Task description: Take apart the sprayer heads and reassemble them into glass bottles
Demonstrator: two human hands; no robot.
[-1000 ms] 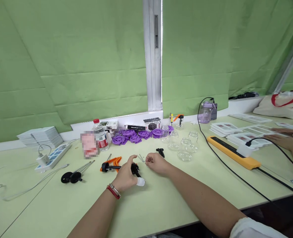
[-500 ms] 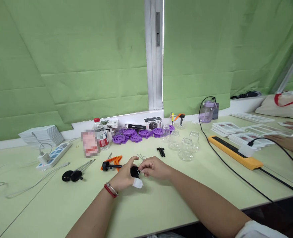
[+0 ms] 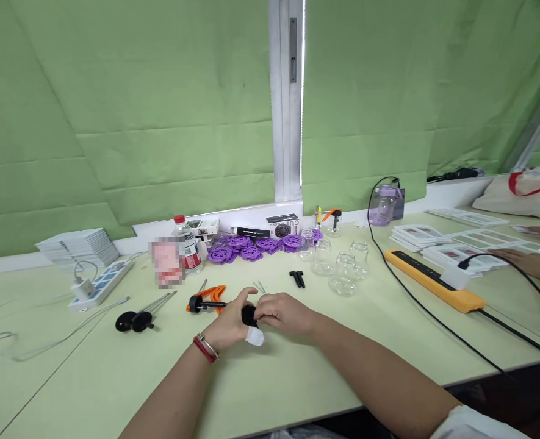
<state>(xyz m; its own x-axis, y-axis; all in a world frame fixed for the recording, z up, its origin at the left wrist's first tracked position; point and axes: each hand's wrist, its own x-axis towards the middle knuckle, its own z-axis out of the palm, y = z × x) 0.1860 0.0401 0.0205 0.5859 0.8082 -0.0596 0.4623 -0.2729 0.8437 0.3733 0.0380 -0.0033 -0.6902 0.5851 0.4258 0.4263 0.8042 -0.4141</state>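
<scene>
Indoors, pale green table (image 3: 297,378), green-covered window (image 3: 160,110), hands (image 3: 281,314) working

Bottle (image 3: 191,251) left of the discs (image 3: 251,252), jars (image 3: 343,279) right, power strip (image 3: 428,281) farther right.

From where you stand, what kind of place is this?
It looks like a shared workroom, maybe a small workshop. There's a long table with a pile of matching purple parts, several clear glass jars, and another person's hand by stacks of cards.
</scene>
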